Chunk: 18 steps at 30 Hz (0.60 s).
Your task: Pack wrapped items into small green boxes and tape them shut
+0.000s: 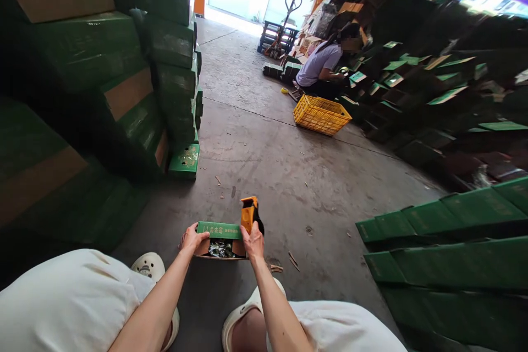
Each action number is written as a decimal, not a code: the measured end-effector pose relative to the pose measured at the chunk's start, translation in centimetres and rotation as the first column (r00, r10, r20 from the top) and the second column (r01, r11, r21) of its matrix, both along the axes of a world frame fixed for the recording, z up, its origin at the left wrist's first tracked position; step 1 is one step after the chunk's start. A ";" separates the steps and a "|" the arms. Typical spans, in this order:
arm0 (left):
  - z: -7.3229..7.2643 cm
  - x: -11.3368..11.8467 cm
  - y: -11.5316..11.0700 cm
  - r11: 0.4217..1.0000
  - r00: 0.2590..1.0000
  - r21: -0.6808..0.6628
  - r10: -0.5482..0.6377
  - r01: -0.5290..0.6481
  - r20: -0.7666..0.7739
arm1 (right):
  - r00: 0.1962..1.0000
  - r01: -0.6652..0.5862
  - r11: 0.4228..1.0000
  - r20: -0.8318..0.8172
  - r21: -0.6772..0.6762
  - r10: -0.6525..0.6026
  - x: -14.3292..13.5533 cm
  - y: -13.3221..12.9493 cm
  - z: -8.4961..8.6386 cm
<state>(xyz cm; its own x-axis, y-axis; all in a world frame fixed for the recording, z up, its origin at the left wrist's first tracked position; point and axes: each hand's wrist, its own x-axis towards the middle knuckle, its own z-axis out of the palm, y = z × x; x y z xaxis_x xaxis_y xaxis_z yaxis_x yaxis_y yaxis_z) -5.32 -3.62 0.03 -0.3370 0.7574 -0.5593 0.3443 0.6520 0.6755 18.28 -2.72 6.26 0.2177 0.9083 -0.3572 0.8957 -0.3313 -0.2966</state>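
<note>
A small green cardboard box [220,229] is in front of me between my feet, its near side open. Shiny, crinkled dark wrapped contents [221,248] show inside, too small to name. My left hand [191,239] grips the left end of the box, with the thumb on the green flap. At the right end, my right hand [254,241] holds an orange and black tape dispenser [248,213] upright and rests its thumb against the box. Part of the dispenser is hidden behind the fingers.
Green cartons [173,82] are stacked high on the left, and rows of green boxes [457,242] stand at the right. A yellow crate [322,114] sits ahead, near a seated person [322,63] working beside piled cartons. Farther back is a pallet jack [284,25]. Scraps litter the concrete floor [256,165].
</note>
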 end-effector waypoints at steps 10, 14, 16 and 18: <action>1.9 6.3 -6.0 0.794 0.761 0.426 -0.068 0.432 -0.645 | 0.989 -0.133 0.988 0.056 -0.074 0.137 -2.3 0.7 -1.0; 0.9 7.7 -9.5 0.701 0.654 0.405 -0.114 0.586 -0.748 | 0.988 -0.135 0.987 0.066 -0.087 0.141 -2.1 1.0 -1.0; 0.2 7.4 -9.5 0.687 0.637 0.386 -0.145 0.616 -0.757 | 0.987 -0.141 0.986 0.062 -0.086 0.146 -2.1 1.2 -1.1; -0.6 6.8 -8.3 0.685 0.630 0.366 -0.174 0.629 -0.757 | 0.987 -0.146 0.986 0.058 -0.081 0.151 -2.1 1.3 -1.2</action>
<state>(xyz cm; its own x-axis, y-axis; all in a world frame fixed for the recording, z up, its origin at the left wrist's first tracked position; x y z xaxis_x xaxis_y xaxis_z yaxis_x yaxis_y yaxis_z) 1.52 -11.95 -0.52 0.0100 0.9733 0.2293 0.9345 -0.0907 0.3441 16.14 -1.43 5.02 0.1072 0.9029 -0.4163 0.9528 -0.2129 -0.2163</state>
